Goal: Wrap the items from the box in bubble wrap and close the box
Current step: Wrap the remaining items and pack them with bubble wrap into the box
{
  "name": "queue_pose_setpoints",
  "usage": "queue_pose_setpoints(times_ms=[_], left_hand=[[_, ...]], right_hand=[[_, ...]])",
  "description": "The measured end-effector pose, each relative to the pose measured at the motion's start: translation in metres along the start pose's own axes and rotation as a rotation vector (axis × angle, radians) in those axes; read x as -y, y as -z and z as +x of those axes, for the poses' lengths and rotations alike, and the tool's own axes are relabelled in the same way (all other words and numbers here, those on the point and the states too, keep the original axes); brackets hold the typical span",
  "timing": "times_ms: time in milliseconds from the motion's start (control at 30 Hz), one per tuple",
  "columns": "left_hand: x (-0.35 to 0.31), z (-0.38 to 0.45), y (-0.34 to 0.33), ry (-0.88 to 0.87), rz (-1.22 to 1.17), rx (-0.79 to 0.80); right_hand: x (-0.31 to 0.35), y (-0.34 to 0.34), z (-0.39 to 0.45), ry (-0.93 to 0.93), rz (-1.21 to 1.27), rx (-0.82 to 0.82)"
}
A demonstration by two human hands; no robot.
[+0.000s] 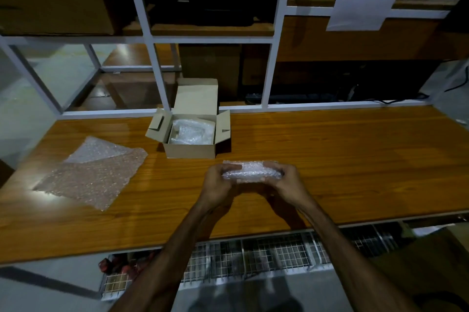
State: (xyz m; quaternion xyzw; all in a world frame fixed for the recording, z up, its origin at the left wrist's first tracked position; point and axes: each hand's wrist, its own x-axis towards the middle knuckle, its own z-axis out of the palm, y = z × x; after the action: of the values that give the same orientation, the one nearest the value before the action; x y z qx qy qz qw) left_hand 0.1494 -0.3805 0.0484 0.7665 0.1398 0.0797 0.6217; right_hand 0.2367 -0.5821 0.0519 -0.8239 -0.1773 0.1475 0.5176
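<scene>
Just in front of the open box (190, 134), I am holding a bubble-wrapped item (252, 171) above the counter (330, 159), left hand (219, 179) and right hand (281, 179) curling their fingers round its ends, probably keeping the wrap from unrolling.

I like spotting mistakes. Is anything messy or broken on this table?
Nothing looks broken or spilled. The box sits open, loose bubble wrap lies flat on the table, and both hands hold a wrapped bundle.
</scene>
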Motion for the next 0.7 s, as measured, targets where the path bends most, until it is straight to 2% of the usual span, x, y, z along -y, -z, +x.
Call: queue_pose_setpoints(times_ms=[167, 267, 400, 500, 567, 700], left_hand=[[0.002, -0.005, 0.031, -0.114, 0.099, -0.076], [0.003, -0.010, 0.051, -0.149, 0.114, -0.108], [0.012, -0.013, 0.080, -0.077, -0.036, -0.163], [0.015, -0.010, 0.104, -0.060, -0.100, -0.115], [0.014, -0.008, 0.119, -0.060, -0.124, -0.135], [0.027, 0.003, 0.153, -0.111, -0.023, -0.196]], right_hand=[[0.018, -0.015, 0.006, 0.058, 0.012, 0.041], [0.030, -0.026, 0.017, 0.046, -0.125, 0.074], [0.052, -0.039, 0.030, 0.026, -0.035, 0.163], [0.071, -0.051, 0.037, -0.006, 0.075, 0.261], [0.081, -0.061, 0.047, 0.003, 0.043, 0.286], [0.094, -0.085, 0.074, 0.056, -0.075, 0.262]])
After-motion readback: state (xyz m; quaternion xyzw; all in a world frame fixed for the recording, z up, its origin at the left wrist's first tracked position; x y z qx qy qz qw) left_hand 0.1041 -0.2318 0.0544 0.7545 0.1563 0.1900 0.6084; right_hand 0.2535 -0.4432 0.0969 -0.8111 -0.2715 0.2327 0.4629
